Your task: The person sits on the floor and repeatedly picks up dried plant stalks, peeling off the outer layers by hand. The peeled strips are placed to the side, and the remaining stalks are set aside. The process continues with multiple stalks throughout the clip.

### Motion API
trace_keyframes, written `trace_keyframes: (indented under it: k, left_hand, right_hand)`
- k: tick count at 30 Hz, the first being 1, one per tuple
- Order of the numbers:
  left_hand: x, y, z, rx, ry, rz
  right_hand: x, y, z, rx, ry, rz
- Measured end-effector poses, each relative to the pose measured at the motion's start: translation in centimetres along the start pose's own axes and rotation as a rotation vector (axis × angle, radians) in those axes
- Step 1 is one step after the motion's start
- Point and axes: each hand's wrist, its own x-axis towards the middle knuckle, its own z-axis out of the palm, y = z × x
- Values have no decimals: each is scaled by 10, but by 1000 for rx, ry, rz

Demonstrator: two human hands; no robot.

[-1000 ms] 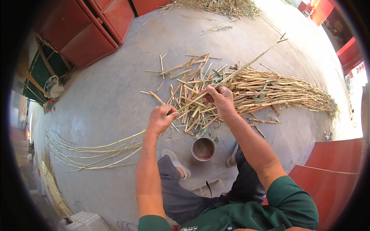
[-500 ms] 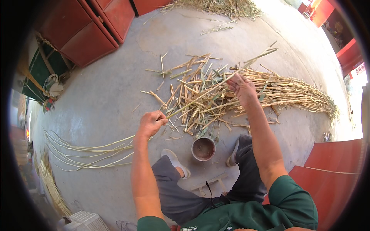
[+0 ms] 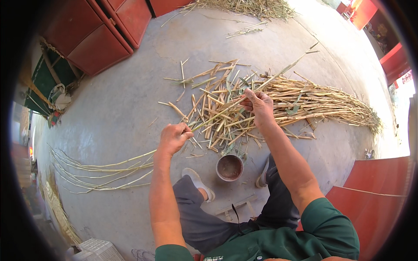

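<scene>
A long, straw-coloured plant stalk slants up to the far right, its tip split with leafy bits. Its lower end is pinched in my left hand, fingers closed. Further along, my right hand grips the same stalk between thumb and fingers. Beneath it lies a loose heap of short cut stalk pieces. A bundle of long stalks stretches to the right of this heap. Several thin, pale stalks fan out on the floor, left of my left forearm.
A small round bowl stands between my feet, by a low wooden frame. More straw is piled at the far edge. Red cabinets stand far left, a red panel at right, and a pale crate near left.
My right hand has slid along the stalk toward my left hand. My left hand has shifted slightly up and right, and the stalk's tip has moved a little to the right.
</scene>
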Motion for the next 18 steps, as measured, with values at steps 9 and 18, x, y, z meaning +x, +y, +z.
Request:
trace_keyframes:
  k: [9, 18]
  left_hand:
    - [-14, -16, -21, -104, -61, -156]
    - [11, 31, 14, -335, 4, -25]
  right_hand:
    - [21, -28, -41, 56, 156, -20]
    - [23, -26, -34, 79, 92, -38]
